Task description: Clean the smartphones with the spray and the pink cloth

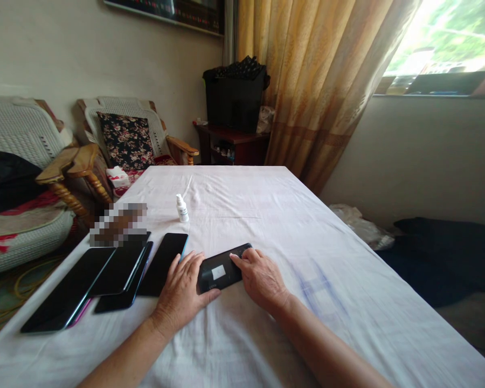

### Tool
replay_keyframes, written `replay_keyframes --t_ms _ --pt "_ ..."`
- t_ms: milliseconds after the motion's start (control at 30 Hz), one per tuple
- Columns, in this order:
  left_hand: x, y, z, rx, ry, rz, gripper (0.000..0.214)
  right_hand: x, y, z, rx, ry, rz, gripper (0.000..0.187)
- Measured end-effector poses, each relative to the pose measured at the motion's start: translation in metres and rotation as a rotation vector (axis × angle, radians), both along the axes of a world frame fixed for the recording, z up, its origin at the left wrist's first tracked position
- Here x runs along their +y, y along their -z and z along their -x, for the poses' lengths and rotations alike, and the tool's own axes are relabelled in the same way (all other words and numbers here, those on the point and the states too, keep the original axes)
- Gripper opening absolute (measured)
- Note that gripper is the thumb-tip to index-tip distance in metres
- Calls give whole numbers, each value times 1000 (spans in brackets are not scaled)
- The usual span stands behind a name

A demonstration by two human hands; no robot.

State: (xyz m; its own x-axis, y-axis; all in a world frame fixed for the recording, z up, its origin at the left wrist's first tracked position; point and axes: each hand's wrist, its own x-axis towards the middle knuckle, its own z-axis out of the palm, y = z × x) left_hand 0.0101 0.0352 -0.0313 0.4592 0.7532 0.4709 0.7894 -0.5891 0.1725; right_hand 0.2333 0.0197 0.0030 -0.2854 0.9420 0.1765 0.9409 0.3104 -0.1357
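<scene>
A dark smartphone (pixel 231 269) lies on the table between my hands, a pale square patch showing on its upper face. My left hand (pixel 182 285) grips its left end, thumb along the near edge and fingers at the far corner. Over the phone's right end is my right hand (pixel 262 277), fingers curled together with the fingertips on the surface. Something small and white shows at those fingertips, too small to name. Just left of my left hand rests another black phone (pixel 165 261) with a blue edge.
Several dark phones or tablets (pixel 68 293) overlap at the table's left side, beside a blurred-out patch. A small white spray bottle (pixel 181 209) stands upright beyond the phones. White cloth (pixel 242 199) covers the table. Wooden armchairs (pixel 125 129) stand at the left.
</scene>
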Motion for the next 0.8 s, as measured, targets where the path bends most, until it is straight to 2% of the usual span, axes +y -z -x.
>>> replay_keyframes --t_ms 433,600,800 --pt "0 0 0 12 -7 -6 67 -34 9 -18 62 -62 14 45" --pt "1 1 1 27 -7 -5 66 -35 16 -28 264 -29 -79 37" --pt "1 4 4 82 14 -44 67 -25 20 -44 547 113 -161 28"
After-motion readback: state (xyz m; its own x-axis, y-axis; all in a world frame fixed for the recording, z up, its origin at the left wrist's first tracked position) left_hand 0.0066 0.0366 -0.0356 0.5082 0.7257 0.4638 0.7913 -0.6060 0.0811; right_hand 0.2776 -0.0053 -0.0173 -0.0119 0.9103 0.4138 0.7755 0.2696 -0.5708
